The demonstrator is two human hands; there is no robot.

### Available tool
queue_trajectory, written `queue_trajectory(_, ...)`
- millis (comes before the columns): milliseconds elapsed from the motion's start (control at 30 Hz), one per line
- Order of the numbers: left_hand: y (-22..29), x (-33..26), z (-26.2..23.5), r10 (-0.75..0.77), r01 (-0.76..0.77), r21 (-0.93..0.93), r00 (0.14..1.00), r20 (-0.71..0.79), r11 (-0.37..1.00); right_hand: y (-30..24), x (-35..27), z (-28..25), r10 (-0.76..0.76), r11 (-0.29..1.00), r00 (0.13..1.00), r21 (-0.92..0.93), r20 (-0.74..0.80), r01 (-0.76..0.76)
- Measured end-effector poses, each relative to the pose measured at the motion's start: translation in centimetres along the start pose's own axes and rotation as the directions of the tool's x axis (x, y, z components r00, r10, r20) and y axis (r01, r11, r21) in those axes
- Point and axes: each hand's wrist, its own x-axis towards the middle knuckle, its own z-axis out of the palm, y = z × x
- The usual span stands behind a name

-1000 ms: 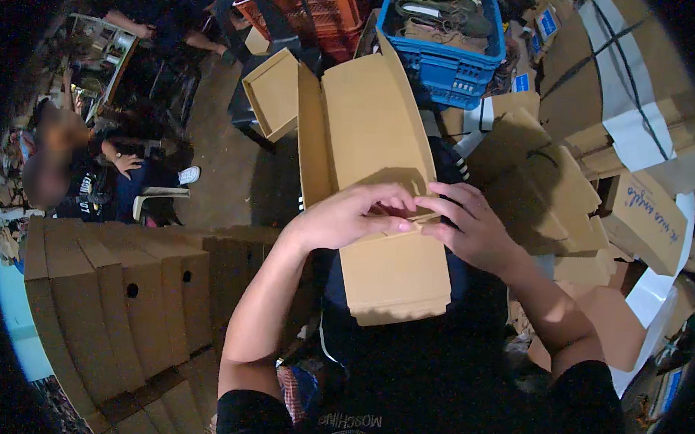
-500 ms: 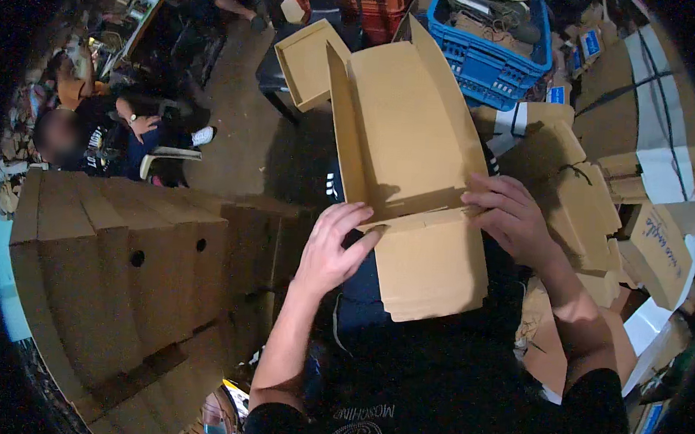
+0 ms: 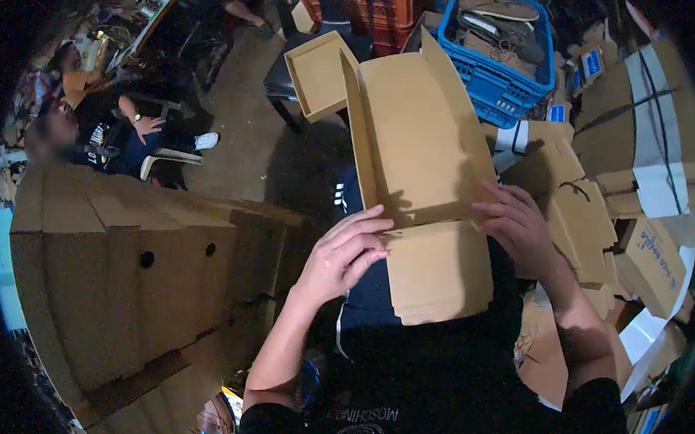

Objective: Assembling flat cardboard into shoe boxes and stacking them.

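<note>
Stacked folded cartons (image 3: 128,269) flank us — our left hand (image 3: 344,256) and right hand (image 3: 518,224) (fingers spread flat) press a half-folded cardboard box (image 3: 423,181) above our lap.

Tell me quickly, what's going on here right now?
A person is folding a flat brown cardboard box over their lap. The left hand presses the fold on its left side, and the right hand holds the right edge. A stack of folded cartons stands to the left, and a blue crate sits beyond.
</note>
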Motion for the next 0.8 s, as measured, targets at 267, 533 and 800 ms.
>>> queue_trajectory(267,2.4,3.9,-1.6,-0.086,0.069,0.188,0.992,0.088,0.98,-0.1,1.0,-0.4,0.042,0.998,0.999,0.05,0.011,-0.042)
queue_trajectory(533,0.7,6.2,-0.8,-0.058,-0.031,0.369,0.972,0.228,0.929,0.6,0.1,-0.3,0.148,0.966,0.965,0.241,-0.215,-0.094)
queue_trajectory(800,0.5,6.7,-1.8,-0.052,-0.035,0.387,0.976,0.213,0.922,1.4,-9.0,-2.3,0.341,0.937,0.935,-0.041,-0.101,-0.346)
